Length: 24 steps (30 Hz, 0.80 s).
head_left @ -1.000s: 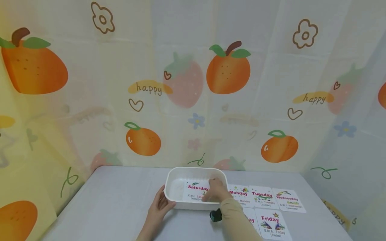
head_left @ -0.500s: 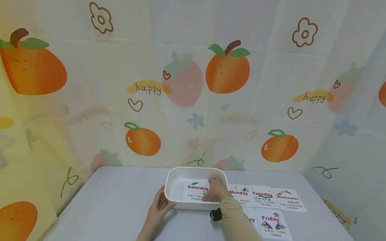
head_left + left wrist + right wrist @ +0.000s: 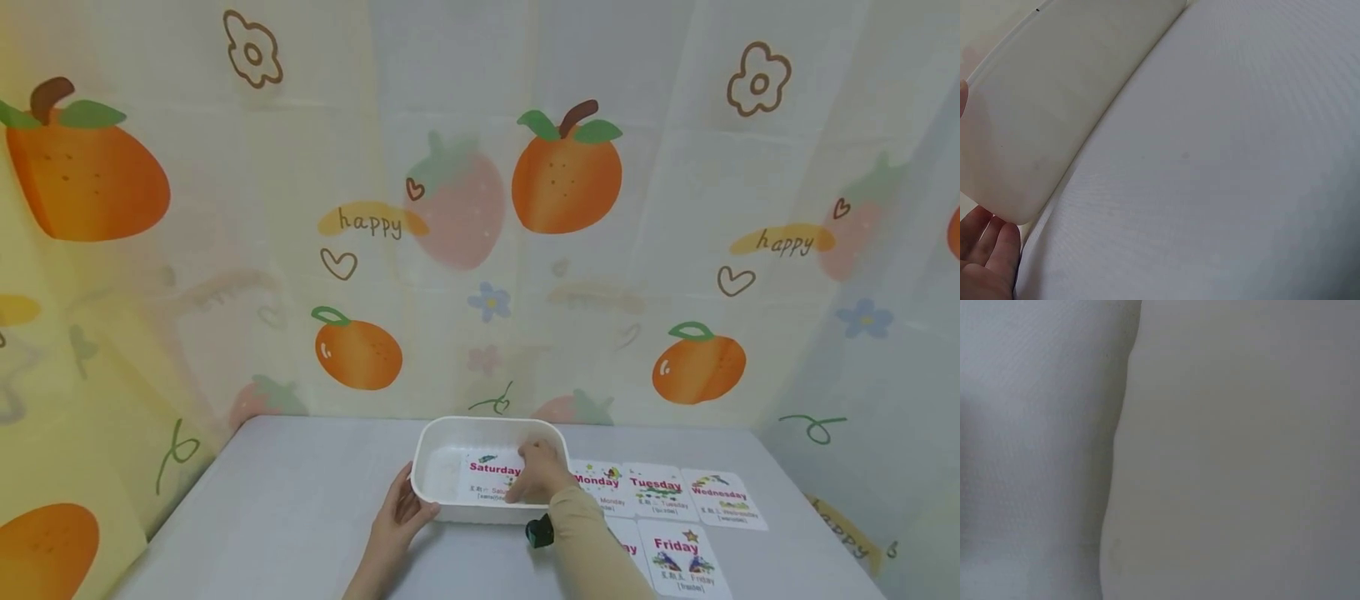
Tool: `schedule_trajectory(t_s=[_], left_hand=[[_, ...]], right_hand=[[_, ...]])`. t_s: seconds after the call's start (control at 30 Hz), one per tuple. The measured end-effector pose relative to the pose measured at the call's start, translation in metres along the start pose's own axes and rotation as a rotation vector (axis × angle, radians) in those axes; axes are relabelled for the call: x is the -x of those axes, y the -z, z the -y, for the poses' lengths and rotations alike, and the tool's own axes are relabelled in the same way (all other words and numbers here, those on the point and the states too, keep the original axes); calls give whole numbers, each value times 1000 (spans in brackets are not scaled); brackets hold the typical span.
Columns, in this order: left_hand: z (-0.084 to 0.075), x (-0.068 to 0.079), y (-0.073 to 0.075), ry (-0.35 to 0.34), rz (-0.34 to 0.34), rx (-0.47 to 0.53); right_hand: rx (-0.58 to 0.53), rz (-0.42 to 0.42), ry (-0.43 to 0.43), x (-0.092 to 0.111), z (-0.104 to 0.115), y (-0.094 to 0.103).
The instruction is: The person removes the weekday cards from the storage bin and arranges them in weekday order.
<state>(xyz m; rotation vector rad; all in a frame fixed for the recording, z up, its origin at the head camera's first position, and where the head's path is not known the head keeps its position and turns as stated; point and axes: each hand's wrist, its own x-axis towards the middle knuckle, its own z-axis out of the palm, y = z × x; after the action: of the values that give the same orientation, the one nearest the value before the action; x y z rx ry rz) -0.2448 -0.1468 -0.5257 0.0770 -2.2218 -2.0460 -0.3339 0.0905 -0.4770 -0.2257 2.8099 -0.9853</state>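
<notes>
A white plastic box (image 3: 480, 513) stands on the table. My left hand (image 3: 397, 508) holds its left end, with the thumb at the rim and the fingers on the side wall. In the left wrist view, fingertips (image 3: 1007, 247) touch the box's lower corner. My right hand (image 3: 542, 477) reaches over the near wall into the right part of the box. Its thumb and fingers are bent at the near and far edges of a card printed "Saturday" (image 3: 487, 479) and seem to grip it. The hand covers the card's right part. The right wrist view shows only the box's outer wall (image 3: 1222, 450) and the cloth.
Right of the box lie cards reading Monday (image 3: 600, 483), Tuesday (image 3: 655, 487), Wednesday (image 3: 722, 498) and Friday (image 3: 678, 558). Another card (image 3: 624, 537) is partly hidden by the right sleeve (image 3: 596, 542). A fruit-print curtain (image 3: 480, 350) hangs behind the white-covered table (image 3: 285, 500).
Both hands, the box and the cards keep their places; only the head view has shifted slightly.
</notes>
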Motion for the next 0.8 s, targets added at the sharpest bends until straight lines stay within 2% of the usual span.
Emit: schedule_trajectory(t_s=[0.1,0.27,0.33,0.47,0.8], left_hand=[[-7,2,0,-4,10,6],[-7,2,1,0,16,8],[1,-2,1,-3,6,-1],[3,-3,0,-3,-7,-9],[3,-1,1,-10,1,11]], right_hand=[[-5,-10,-6,-1,-1,0],[-38,-34,-30,-2,-1,-2],[-53,-48,-44,-3,-1,-3],[-80,-76,-61,-3,0,-6],[-157,-97,-28,4,6,-5]])
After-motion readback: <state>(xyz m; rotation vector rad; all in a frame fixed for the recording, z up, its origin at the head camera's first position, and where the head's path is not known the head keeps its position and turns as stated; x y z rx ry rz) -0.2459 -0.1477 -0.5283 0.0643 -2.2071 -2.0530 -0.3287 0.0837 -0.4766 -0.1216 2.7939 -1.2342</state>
